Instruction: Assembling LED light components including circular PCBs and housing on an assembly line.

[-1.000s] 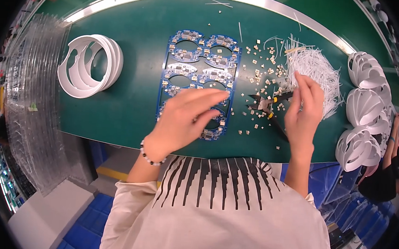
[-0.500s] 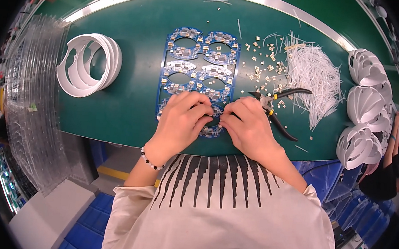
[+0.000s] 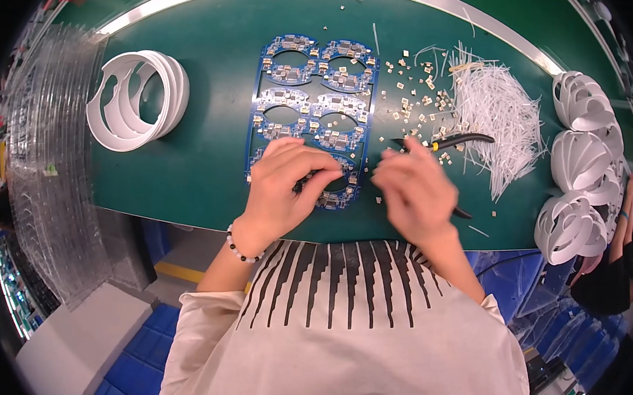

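Panel lies flat mid-table, its near end partly under your left hand. Looks light, thin and stiff, but I'd call it fragile: big oval cut-outs, narrow links between boards, parts standing up all over. Probably snaps or flexes if you lift by one corner. Best hold is both side rails, left and right, level, fingers off the parts. The bare table may let it slide.

Your left hand sits over the panel's near boards, thumb and forefinger tips pressed together near the near-right cut-out, other fingers curled. Can't tell if there's anything in that pinch, or if the hand bears on the boards.

Your right hand is just right of the panel, fingers bent, motion-blurred. Can't tell how far open it is or whether it holds anything. It partly covers the cutters, whose black handles stick out to the right.

Small pale bits are scattered right of the panel, a few inside its cut-outs. Farther right: white strip pile, then white rings. Left: white tube, then clear trays.
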A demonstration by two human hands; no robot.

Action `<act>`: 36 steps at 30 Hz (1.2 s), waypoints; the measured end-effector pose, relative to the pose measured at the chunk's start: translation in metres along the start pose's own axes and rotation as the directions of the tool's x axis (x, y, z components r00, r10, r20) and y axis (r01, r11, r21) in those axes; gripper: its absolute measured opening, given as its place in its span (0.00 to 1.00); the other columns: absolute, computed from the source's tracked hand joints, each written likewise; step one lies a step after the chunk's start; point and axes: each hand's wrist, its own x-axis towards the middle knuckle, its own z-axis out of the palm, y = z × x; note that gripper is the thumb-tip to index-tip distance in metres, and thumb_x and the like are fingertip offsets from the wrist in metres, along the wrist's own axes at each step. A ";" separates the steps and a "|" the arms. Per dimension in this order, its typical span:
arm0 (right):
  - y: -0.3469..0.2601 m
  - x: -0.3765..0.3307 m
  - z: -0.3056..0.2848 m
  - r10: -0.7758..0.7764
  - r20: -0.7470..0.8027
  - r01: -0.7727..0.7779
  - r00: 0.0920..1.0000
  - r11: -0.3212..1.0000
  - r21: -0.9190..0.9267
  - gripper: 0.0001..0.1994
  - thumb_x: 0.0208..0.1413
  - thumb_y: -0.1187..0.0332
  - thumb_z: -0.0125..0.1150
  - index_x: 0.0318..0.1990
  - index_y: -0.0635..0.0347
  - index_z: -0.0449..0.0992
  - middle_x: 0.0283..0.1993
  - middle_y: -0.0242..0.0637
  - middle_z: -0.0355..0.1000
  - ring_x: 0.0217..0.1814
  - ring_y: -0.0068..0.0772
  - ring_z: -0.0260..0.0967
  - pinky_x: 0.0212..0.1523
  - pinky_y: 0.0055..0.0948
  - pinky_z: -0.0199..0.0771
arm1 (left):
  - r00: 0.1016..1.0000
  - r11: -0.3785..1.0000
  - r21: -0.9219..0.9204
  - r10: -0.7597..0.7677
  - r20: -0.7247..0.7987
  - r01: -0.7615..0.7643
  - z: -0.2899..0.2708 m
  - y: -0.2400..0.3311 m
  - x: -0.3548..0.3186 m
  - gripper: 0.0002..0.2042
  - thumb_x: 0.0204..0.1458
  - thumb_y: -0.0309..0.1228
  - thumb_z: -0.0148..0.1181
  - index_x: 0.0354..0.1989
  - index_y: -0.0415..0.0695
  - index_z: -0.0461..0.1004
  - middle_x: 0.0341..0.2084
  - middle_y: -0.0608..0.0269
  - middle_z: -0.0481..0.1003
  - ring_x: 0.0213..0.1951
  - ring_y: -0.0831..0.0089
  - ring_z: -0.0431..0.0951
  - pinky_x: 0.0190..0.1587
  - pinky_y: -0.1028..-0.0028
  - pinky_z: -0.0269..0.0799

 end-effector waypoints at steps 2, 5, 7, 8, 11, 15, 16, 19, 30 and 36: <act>0.013 0.008 -0.019 0.003 -0.117 -0.018 0.993 0.991 -0.131 0.08 0.39 0.81 0.61 0.28 0.58 0.74 0.30 0.34 0.73 0.34 0.33 0.72 0.48 0.39 0.70 | 0.990 0.992 -0.019 0.120 -0.067 -0.122 0.001 0.006 0.009 0.08 0.41 0.23 0.63 0.33 0.44 0.76 0.24 0.66 0.77 0.27 0.71 0.77 0.47 0.68 0.67; 0.025 0.021 -0.041 0.109 -0.249 -0.177 0.962 0.947 -0.270 0.12 0.39 0.84 0.59 0.33 0.60 0.74 0.34 0.37 0.73 0.36 0.35 0.72 0.44 0.34 0.71 | 0.997 0.988 -0.142 0.069 0.020 -0.065 0.011 0.015 0.024 0.14 0.42 0.22 0.61 0.41 0.45 0.75 0.33 0.65 0.77 0.34 0.68 0.76 0.51 0.66 0.65; 0.024 0.024 -0.045 0.149 -0.268 -0.229 0.952 0.926 -0.299 0.14 0.38 0.85 0.59 0.35 0.61 0.75 0.39 0.38 0.71 0.40 0.36 0.70 0.37 0.28 0.71 | 0.993 0.993 -0.039 0.111 0.048 -0.109 0.009 0.011 0.028 0.15 0.42 0.22 0.60 0.41 0.46 0.75 0.38 0.65 0.76 0.40 0.67 0.75 0.51 0.66 0.65; 0.017 0.022 -0.043 0.134 -0.196 -0.184 0.971 0.946 -0.266 0.14 0.38 0.84 0.59 0.35 0.60 0.75 0.39 0.38 0.71 0.40 0.37 0.70 0.37 0.28 0.70 | 0.992 0.993 -0.014 0.115 0.042 -0.115 0.003 0.004 0.025 0.11 0.40 0.22 0.62 0.36 0.45 0.76 0.39 0.67 0.76 0.41 0.66 0.74 0.51 0.67 0.65; -0.003 0.008 -0.024 0.053 0.097 -0.045 0.994 0.996 -0.082 0.10 0.36 0.78 0.63 0.30 0.59 0.75 0.38 0.35 0.70 0.42 0.40 0.67 0.42 0.36 0.67 | 0.988 0.994 0.018 0.102 0.116 -0.105 -0.018 -0.004 0.011 0.05 0.36 0.22 0.64 0.24 0.43 0.75 0.37 0.66 0.75 0.39 0.65 0.73 0.50 0.65 0.65; -0.018 -0.004 0.005 0.043 0.259 -0.065 0.965 0.995 0.079 0.09 0.34 0.74 0.66 0.28 0.62 0.75 0.40 0.35 0.68 0.47 0.39 0.64 0.45 0.36 0.65 | 0.969 0.998 0.060 0.005 0.248 -0.020 -0.030 0.008 -0.009 0.06 0.37 0.24 0.64 0.25 0.43 0.76 0.35 0.66 0.75 0.39 0.66 0.73 0.52 0.61 0.64; -0.018 -0.003 0.007 0.051 0.267 -0.073 0.962 0.995 0.072 0.09 0.34 0.75 0.65 0.27 0.63 0.74 0.39 0.36 0.68 0.47 0.39 0.64 0.45 0.36 0.65 | 0.967 0.998 0.062 -0.027 0.252 0.012 -0.031 0.008 -0.014 0.06 0.37 0.24 0.64 0.26 0.42 0.75 0.35 0.65 0.75 0.40 0.66 0.73 0.53 0.60 0.63; -0.014 -0.004 0.009 0.024 0.287 -0.039 0.957 0.998 0.046 0.09 0.34 0.75 0.65 0.27 0.63 0.74 0.39 0.36 0.68 0.47 0.39 0.64 0.44 0.37 0.65 | 0.970 0.998 0.040 -0.054 0.237 0.045 -0.035 0.001 -0.019 0.05 0.37 0.22 0.64 0.25 0.41 0.75 0.33 0.64 0.75 0.38 0.65 0.74 0.53 0.61 0.65; -0.015 -0.014 0.011 0.137 0.115 -0.154 0.984 0.977 0.150 0.07 0.38 0.80 0.63 0.27 0.60 0.75 0.37 0.37 0.73 0.42 0.36 0.73 0.62 0.48 0.55 | 0.966 0.996 0.049 -0.081 0.246 0.071 -0.037 -0.003 -0.016 0.07 0.35 0.19 0.64 0.25 0.39 0.75 0.31 0.63 0.75 0.36 0.64 0.74 0.49 0.66 0.68; 0.009 -0.005 -0.023 0.173 -0.096 -0.180 0.980 0.981 -0.073 0.07 0.40 0.80 0.62 0.28 0.59 0.75 0.35 0.35 0.74 0.40 0.34 0.73 0.58 0.45 0.58 | 0.996 0.978 0.190 -0.089 0.010 0.085 -0.061 -0.007 -0.024 0.09 0.30 0.18 0.66 0.23 0.40 0.75 0.30 0.64 0.74 0.34 0.65 0.73 0.37 0.71 0.70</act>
